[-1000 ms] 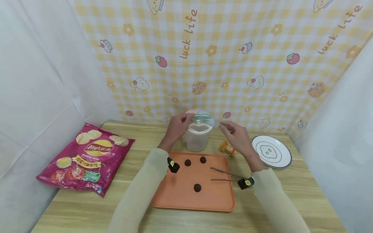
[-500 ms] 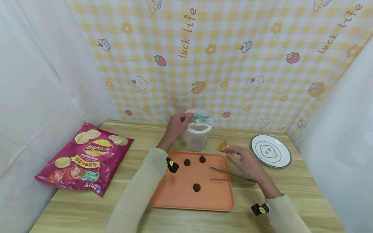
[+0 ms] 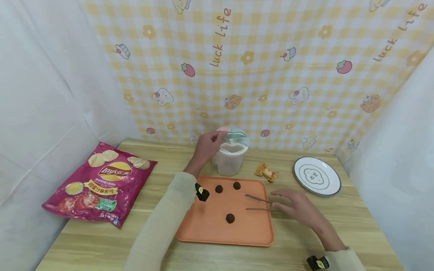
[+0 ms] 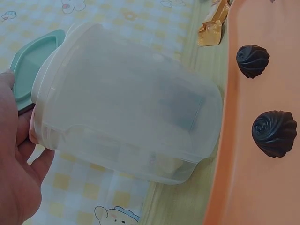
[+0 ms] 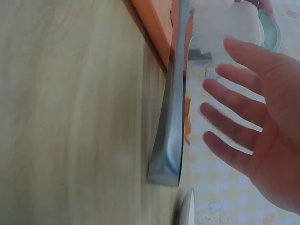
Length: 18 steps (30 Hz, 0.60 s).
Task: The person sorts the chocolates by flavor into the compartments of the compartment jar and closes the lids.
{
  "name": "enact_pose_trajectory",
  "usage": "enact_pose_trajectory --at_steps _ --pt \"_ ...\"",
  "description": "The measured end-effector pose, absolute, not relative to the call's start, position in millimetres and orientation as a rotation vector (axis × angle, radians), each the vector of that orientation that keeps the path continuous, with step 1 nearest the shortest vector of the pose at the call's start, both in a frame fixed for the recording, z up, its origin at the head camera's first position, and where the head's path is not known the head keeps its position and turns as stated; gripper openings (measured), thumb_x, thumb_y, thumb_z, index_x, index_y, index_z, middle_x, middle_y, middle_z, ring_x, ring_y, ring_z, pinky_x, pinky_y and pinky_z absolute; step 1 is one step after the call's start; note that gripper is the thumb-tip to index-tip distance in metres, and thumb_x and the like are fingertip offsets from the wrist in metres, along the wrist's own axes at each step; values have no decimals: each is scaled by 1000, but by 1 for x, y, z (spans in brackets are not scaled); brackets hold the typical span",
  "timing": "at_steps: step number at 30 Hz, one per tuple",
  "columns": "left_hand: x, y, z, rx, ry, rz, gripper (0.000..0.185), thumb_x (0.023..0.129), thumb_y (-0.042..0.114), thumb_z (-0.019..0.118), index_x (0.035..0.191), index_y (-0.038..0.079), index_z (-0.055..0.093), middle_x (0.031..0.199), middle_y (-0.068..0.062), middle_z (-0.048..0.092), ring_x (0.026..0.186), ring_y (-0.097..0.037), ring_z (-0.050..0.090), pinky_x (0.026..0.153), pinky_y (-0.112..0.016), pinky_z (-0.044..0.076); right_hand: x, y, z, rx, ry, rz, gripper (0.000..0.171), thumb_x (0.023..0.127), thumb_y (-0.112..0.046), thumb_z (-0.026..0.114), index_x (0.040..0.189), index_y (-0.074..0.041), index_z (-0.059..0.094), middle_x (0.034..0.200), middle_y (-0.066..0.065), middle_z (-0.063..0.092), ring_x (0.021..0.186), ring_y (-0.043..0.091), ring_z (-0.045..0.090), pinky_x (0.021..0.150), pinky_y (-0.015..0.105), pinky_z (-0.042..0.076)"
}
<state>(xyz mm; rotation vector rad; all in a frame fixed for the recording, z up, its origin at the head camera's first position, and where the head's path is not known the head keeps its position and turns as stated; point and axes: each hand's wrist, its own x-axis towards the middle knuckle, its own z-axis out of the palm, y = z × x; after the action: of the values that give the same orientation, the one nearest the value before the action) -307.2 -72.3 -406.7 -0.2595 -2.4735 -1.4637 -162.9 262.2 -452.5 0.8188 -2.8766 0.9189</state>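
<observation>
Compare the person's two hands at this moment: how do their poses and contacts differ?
The left hand is raised at the clear plastic jar's mint-green lid, fingers curled on it. The right hand is low, fingers spread straight, holding nothing, beside the metal tongs at the orange tray's edge. Both wear cream sleeves.

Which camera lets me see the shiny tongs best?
The head view: the tongs lie whole across the orange tray's right edge, under the right hand. The right wrist view shows them close but blurred, only their closed end. The left wrist view misses them.
</observation>
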Motion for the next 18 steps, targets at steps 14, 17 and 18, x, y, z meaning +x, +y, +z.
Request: enact_pose_trajectory --at_steps 14,17,18 --pt "-303 -70 -405 -227 -2474 -1487 52 87 65 46 93 21 74 74 6 64 71 -15 55 63 -32 45 -152 274 -461 847 -2925 914 46 80 -28 77 120 -10 64 117 -2 62 107 17 57 86 41 46" --pt "-304 -70 -405 -233 -2470 -1486 52 87 65 47 92 21 73 72 5 63 69 -15 54 62 -32 44 -153 273 -463 867 -2916 939 45 78 -23 78 118 -8 64 115 0 63 104 18 59 84 40 48" --pt "-305 -70 -406 -232 -2470 -1485 52 87 65 46 92 21 73 72 5 63 69 -15 54 61 -31 44 -153 273 -464 872 -2915 942 45 77 -22 79 118 -8 65 114 -1 63 103 18 60 83 39 48"
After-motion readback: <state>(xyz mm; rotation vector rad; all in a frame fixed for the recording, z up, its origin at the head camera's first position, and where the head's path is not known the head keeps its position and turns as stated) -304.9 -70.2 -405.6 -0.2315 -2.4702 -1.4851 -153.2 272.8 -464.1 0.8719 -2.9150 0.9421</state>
